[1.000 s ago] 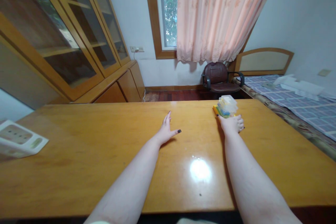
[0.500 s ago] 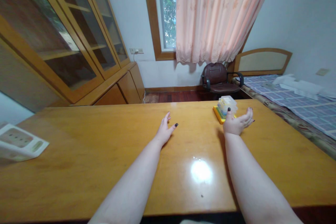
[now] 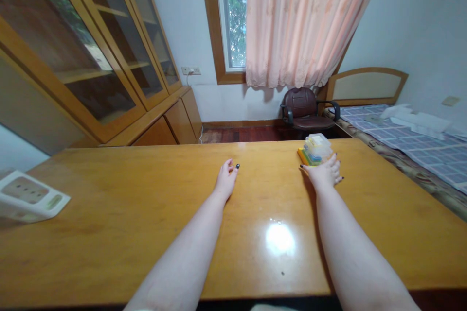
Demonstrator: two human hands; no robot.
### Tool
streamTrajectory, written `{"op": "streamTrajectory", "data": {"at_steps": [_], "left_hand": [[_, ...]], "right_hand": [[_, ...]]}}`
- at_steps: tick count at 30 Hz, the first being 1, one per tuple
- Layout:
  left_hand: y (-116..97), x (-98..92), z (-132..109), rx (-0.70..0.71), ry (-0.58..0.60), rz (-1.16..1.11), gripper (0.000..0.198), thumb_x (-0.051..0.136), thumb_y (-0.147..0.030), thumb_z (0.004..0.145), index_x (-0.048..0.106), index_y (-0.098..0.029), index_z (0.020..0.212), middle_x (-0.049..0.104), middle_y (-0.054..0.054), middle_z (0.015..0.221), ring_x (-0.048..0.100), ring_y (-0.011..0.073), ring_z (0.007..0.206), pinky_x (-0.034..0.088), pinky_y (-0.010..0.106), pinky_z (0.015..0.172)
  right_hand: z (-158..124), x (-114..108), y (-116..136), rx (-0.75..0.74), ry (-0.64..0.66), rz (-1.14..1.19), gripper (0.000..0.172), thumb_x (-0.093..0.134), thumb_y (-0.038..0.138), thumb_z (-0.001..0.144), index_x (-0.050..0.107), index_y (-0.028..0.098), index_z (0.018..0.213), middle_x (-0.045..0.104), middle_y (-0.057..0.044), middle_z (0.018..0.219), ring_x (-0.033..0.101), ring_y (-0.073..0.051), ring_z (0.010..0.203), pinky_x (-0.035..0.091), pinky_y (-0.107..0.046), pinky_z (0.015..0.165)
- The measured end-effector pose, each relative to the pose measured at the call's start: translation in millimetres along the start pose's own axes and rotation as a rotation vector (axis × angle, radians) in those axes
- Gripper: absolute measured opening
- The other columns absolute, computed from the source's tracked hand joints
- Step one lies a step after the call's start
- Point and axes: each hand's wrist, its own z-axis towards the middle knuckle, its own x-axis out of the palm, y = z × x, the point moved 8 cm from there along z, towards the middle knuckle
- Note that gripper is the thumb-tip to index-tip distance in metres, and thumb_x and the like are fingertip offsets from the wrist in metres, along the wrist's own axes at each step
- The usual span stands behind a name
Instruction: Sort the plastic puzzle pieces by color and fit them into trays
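My right hand (image 3: 324, 173), palm down with fingers spread, is at the near side of a small stack on the table's far right. On top of that stack sits a clear plastic box (image 3: 318, 144) with something yellow and blue inside. Under it lies a flat yellow and green piece (image 3: 302, 156), partly covered by my hand. Whether my fingers touch the stack I cannot tell. My left hand (image 3: 225, 179) is over the middle of the table, fingers loosely curled and thumb apart, with nothing visible in it.
The wooden table (image 3: 146, 214) spans the view. A white box with a printed panel (image 3: 32, 197) stands at its left edge. Beyond are a brown office chair (image 3: 304, 109), a bed with a checked cover (image 3: 419, 141) and a glass-door cabinet (image 3: 120, 58).
My right hand has turned from palm-up to palm-down beside the stack, spreading its fingers. The left hand's fingers have curled in more.
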Motion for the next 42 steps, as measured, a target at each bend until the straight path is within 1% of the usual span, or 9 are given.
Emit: {"op": "streamTrajectory", "data": {"at_steps": [12, 18, 22, 25, 27, 30, 33, 37, 42], "left_hand": [[5, -0.2, 1, -0.011, 0.005, 0.030, 0.042, 0.054, -0.026, 0.084, 0.047, -0.015, 0.124, 0.049, 0.016, 0.131, 0.053, 0.0200, 0.113, 0.041, 0.036, 0.099], [4, 0.5, 2, 0.012, 0.005, 0.033, 0.042, 0.058, -0.029, 0.082, 0.049, -0.018, 0.121, 0.050, 0.014, 0.130, 0.055, 0.0206, 0.111, 0.041, 0.038, 0.099], [3, 0.8, 1, 0.010, -0.008, 0.051, 0.041, 0.056, -0.029, 0.083, 0.049, -0.017, 0.122, 0.050, 0.015, 0.130, 0.055, 0.0209, 0.110, 0.042, 0.039, 0.098], [-4, 1.2, -2, 0.052, -0.007, 0.107, 0.042, 0.055, -0.030, 0.083, 0.048, -0.017, 0.123, 0.051, 0.015, 0.128, 0.056, 0.0207, 0.107, 0.043, 0.039, 0.096], [-13, 3.6, -6, 0.110, 0.016, 0.174, 0.040, 0.054, -0.029, 0.083, 0.051, -0.017, 0.120, 0.055, 0.013, 0.122, 0.058, 0.0199, 0.102, 0.045, 0.039, 0.094], [-30, 11.9, -14, 0.223, 0.082, 0.294, 0.030, 0.051, -0.025, 0.083, 0.058, -0.016, 0.110, 0.061, 0.010, 0.108, 0.059, 0.0191, 0.096, 0.046, 0.037, 0.092], [-40, 23.1, -21, 0.308, 0.148, 0.411, 0.026, 0.050, -0.022, 0.082, 0.062, -0.016, 0.104, 0.062, 0.009, 0.105, 0.058, 0.0200, 0.101, 0.045, 0.036, 0.095], [-39, 34.4, -23, 0.328, 0.209, 0.546, 0.036, 0.051, -0.022, 0.080, 0.057, -0.016, 0.115, 0.058, 0.010, 0.121, 0.052, 0.0221, 0.115, 0.038, 0.037, 0.104], [-33, 38.6, -21, 0.273, 0.203, 0.740, 0.057, 0.048, -0.030, 0.082, 0.039, -0.012, 0.135, 0.039, 0.013, 0.142, 0.032, 0.0257, 0.133, 0.020, 0.043, 0.113]], "right_hand": [[4, 9, -5, 0.002, 0.024, -0.012, 0.120, 0.074, 0.049, 0.053, 0.005, 0.014, 0.145, 0.020, -0.026, 0.146, 0.023, -0.038, 0.134, 0.012, -0.061, 0.105], [-4, -10, 10, -0.115, -0.149, 0.106, 0.118, 0.068, 0.061, 0.054, 0.010, 0.011, 0.143, 0.021, -0.027, 0.146, 0.021, -0.041, 0.133, 0.012, -0.063, 0.105], [-13, -46, 15, -0.266, -0.414, 0.276, 0.090, 0.056, 0.053, 0.073, 0.015, 0.006, 0.139, 0.026, -0.027, 0.142, 0.024, -0.038, 0.133, 0.020, -0.060, 0.103], [-39, -65, 35, -0.539, -0.544, 0.397, 0.055, 0.046, 0.039, 0.083, 0.036, 0.010, 0.128, 0.046, -0.020, 0.125, 0.042, -0.030, 0.119, 0.033, -0.051, 0.097], [-64, -52, 63, -0.777, -0.363, 0.410, 0.027, 0.043, 0.033, 0.085, 0.056, 0.014, 0.100, 0.060, -0.011, 0.091, 0.055, -0.024, 0.090, 0.043, -0.041, 0.083], [-115, -4, 106, -1.028, 0.103, 0.311, 0.024, 0.043, 0.031, 0.087, 0.060, 0.016, 0.077, 0.060, -0.006, 0.070, 0.055, -0.019, 0.071, 0.045, -0.033, 0.074], [-147, 30, 123, -1.018, 0.312, 0.222, 0.029, 0.041, 0.029, 0.089, 0.062, 0.014, 0.101, 0.066, -0.011, 0.095, 0.057, -0.021, 0.091, 0.043, -0.034, 0.087], [-168, 57, 130, -1.096, 0.545, 0.110, 0.039, 0.038, 0.026, 0.088, 0.056, 0.014, 0.121, 0.059, -0.010, 0.122, 0.049, -0.020, 0.115, 0.034, -0.034, 0.103], [-168, 77, 124, -1.027, 0.628, -0.089, 0.061, 0.040, 0.037, 0.087, 0.035, 0.006, 0.139, 0.033, -0.015, 0.145, 0.028, -0.023, 0.135, 0.021, -0.036, 0.111]]}}
